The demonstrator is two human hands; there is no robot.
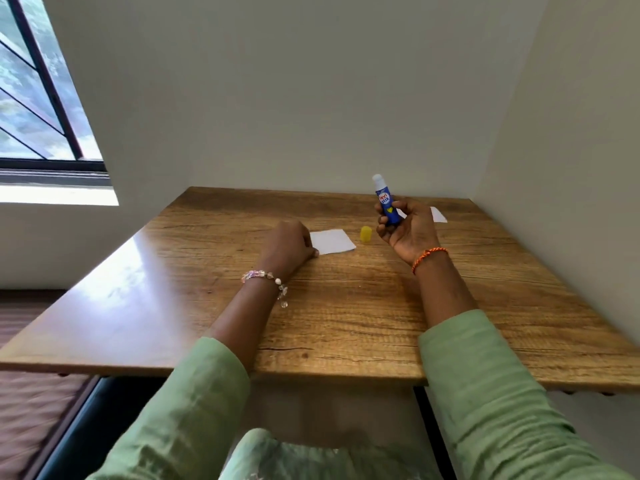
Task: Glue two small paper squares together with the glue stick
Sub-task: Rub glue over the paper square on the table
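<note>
Left grip [289,245] curled on paper square [333,241], right grip [408,226] clasping glue stick [386,202]

I'm working from a single view — the head camera, sitting above the near edge of the wooden table [346,306] and looking forward and down. It's facing the room's corner, with a window [41,98] showing at the upper left. The wide lens is bending the edges — both forearms are entering from the bottom, close to the camera.
</note>
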